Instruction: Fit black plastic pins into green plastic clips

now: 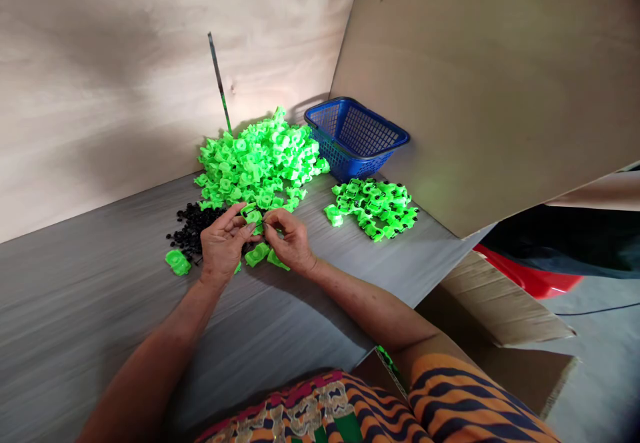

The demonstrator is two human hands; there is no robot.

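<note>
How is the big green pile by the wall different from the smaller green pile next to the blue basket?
The big green pile is taller and heaped; the smaller green pile lies low and spread. The smaller pile's pieces show black dots; the big pile's look plain green. The smaller one sits right below the blue basket. Both are bright green plastic pieces.

I count two heaps of bright green plastic clips (257,163) — one large, one smaller (375,206) — one pile of small black plastic bits (193,226), one blue mesh plastic basket (356,137), and one thin metal rod (219,83).
</note>
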